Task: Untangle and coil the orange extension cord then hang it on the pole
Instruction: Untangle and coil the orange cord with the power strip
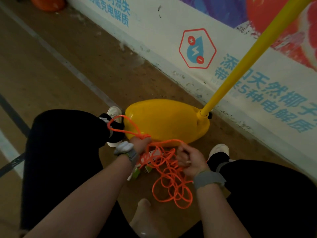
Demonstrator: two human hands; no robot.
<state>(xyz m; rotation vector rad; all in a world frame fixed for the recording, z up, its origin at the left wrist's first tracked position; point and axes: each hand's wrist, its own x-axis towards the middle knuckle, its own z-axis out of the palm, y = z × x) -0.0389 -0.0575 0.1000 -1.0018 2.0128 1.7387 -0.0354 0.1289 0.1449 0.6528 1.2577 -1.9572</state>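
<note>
Both hands hold the thin orange extension cord (171, 169): the left hand (139, 146) clenches a knotted loop, the right hand (189, 161) pinches one strand. The tangle lies on the brown floor (68, 66) between them; the yellow metal pole (246, 60) rises beyond, nearer the right.

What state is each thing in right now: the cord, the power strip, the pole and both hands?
Cord: tangled, loose loops on the floor, not coiled or hung.
Power strip: buried among the strands by the left hand.
Pole: set in its yellow base, no cord on the visible part.
Left hand: grips a strand, a loop rising from it.
Right hand: curled round a strand.
</note>
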